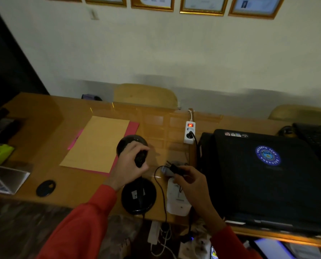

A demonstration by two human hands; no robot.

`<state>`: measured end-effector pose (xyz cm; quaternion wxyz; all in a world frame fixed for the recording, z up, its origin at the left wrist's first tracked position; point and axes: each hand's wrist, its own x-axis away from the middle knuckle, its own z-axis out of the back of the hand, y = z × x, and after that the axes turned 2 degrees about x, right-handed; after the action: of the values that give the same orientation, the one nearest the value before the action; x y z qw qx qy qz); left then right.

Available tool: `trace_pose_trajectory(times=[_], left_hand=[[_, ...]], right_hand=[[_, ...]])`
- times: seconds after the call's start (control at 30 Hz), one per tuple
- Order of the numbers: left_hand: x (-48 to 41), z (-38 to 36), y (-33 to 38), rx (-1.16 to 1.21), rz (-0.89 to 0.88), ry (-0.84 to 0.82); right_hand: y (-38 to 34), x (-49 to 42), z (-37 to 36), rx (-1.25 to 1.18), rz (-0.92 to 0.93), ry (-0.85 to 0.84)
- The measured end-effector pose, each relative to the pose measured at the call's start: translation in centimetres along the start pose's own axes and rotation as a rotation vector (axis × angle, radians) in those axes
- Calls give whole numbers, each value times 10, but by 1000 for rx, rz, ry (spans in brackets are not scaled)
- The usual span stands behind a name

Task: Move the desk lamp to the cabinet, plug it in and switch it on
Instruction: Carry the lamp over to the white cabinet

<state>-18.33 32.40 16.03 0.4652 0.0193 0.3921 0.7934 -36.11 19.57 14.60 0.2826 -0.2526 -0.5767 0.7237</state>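
Observation:
A black desk lamp stands on the wooden desk (49, 146), its round base (138, 200) near the front edge and its dome shade (127, 143) above. My left hand (128, 165) is closed around the lamp's neck just below the shade. My right hand (189, 182) pinches the lamp's black plug (171, 166), prongs pointing away from me. The thin black cord (161, 191) loops from the plug down over the desk edge. The lamp is unlit.
A white power strip (189, 132) with a lit red switch and one black plug in it lies beyond my hands. A black laptop bag (264, 176) fills the right. A white device (177, 200), brown envelope (98, 144), black oval object (46, 187), chair backs (145, 95).

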Motion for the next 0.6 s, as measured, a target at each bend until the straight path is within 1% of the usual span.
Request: trace_pose_trajectory(times=[0.07, 0.1, 0.17, 0.2, 0.27, 0.37, 0.47, 0.6], left_hand=[[12, -3, -5, 17, 13, 79], [19, -7, -7, -2, 47, 149], [30, -20, -8, -62, 155, 305], [34, -27, -7, -72, 210, 353], [37, -41, -1, -8, 305, 397], [29, -58, 6, 170, 441, 508], [17, -64, 8, 215, 480, 607], [25, -57, 2, 337, 419, 617]], right_hand=[[-2, 0, -3, -15, -8, -5], [-3, 0, -5, -17, -11, -10], [-5, 0, -7, -10, -10, -18], [-6, 0, -9, -5, -5, -21], [-8, -1, -11, 1, -1, -23], [-8, -1, -15, 15, -3, -20], [-7, -1, -16, 32, 0, -17], [-6, -5, -15, 63, -3, -6]])
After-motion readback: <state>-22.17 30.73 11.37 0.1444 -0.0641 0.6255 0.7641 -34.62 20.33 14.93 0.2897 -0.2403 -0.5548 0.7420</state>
